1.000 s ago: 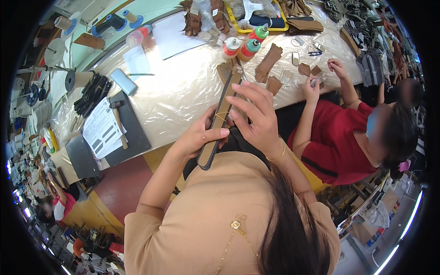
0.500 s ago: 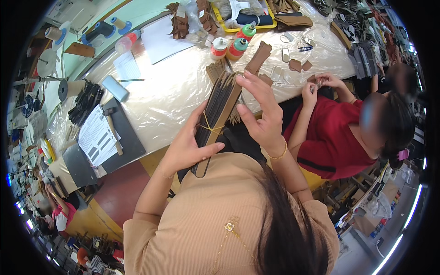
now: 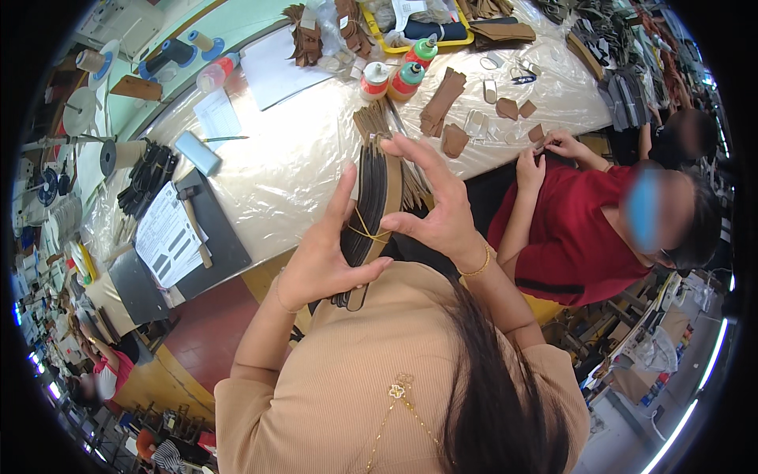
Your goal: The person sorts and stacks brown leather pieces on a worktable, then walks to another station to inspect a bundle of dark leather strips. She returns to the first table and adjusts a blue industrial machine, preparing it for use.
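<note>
A bundle of long, thin dark strips with a brown edge, seemingly leather straps, is upright-slanted in front of my body. A yellow rubber band crosses its middle. My left hand wraps the lower left side, thumb across the front. On the right side, my right hand grips the bundle, its thumb near the band and its index finger by the top end. Just beyond lies a fanned bunch of tan-brown strips at the table edge, partly hidden by the bundle and my right hand.
A plastic-covered table spreads ahead, with squeeze bottles, brown pieces and a yellow tray. Left are a hammer, printed paper and black straps. A co-worker in red sits close on the right.
The bundle has turned more upright and its top has shifted left. My left fingers have opened out somewhat, and my right thumb has come in to the bundle near the band.
</note>
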Demonstrator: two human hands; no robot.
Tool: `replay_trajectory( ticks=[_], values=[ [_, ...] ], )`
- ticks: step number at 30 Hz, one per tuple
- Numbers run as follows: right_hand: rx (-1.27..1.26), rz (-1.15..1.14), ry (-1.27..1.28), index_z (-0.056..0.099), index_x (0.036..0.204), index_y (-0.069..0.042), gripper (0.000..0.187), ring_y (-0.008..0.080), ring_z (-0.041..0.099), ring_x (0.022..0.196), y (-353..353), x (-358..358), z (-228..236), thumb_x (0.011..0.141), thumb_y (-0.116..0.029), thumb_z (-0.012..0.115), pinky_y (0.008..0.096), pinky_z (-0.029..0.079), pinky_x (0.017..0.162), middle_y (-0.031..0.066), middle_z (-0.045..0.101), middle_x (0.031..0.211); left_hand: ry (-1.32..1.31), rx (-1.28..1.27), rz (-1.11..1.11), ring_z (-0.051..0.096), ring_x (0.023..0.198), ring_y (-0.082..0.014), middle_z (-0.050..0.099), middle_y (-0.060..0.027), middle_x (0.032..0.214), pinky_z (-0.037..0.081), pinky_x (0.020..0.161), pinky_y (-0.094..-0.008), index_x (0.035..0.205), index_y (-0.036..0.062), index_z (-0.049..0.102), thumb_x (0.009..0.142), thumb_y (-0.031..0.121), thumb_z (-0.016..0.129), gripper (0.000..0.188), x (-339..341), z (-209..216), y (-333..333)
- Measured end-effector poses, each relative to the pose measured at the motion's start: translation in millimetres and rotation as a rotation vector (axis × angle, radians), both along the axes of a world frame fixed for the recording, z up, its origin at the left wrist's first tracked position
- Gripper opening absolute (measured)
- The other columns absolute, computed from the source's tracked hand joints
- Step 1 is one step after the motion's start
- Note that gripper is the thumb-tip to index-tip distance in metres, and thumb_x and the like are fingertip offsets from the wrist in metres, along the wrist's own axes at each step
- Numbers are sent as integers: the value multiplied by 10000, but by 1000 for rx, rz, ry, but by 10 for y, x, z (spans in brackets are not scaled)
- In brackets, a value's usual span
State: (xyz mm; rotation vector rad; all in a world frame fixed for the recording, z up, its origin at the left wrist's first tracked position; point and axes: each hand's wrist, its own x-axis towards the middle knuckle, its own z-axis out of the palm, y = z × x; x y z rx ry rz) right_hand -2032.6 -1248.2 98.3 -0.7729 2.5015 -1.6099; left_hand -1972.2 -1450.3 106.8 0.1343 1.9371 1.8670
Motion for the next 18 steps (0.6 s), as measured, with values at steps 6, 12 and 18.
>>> replay_trajectory(
  ticks=[6, 12, 18],
  values=[
    [-280, -152, 5, 451, 1384, -37, 668, 276, 467, 1301, 97, 57, -116, 850, -346, 707, 392, 310, 1108, 118, 566, 1333, -18, -38, -19, 512, 1184, -247, 533, -186, 1234, 373, 1018, -323, 1548, 137, 24, 714, 21, 769, 1124, -44, -120, -25],
    [-186, -236, 196, 545, 1281, -42, 494, 329, 479, 1270, 272, 94, -118, 855, -244, 694, 400, 378, 1058, 164, 536, 1328, -137, 85, 61, 553, 1150, -286, 560, -216, 1201, 383, 1022, -367, 1542, 107, 30, 735, 102, 780, 1101, -6, -164, 5],
    [-3, -224, 290, 576, 1237, -48, 475, 326, 516, 1197, 241, 161, -111, 809, -184, 731, 396, 427, 1005, 153, 530, 1301, -119, 58, 90, 565, 1127, -282, 569, -214, 1190, 382, 1026, -373, 1541, 104, 30, 739, 106, 790, 1105, 15, -166, 34]
  ],
)
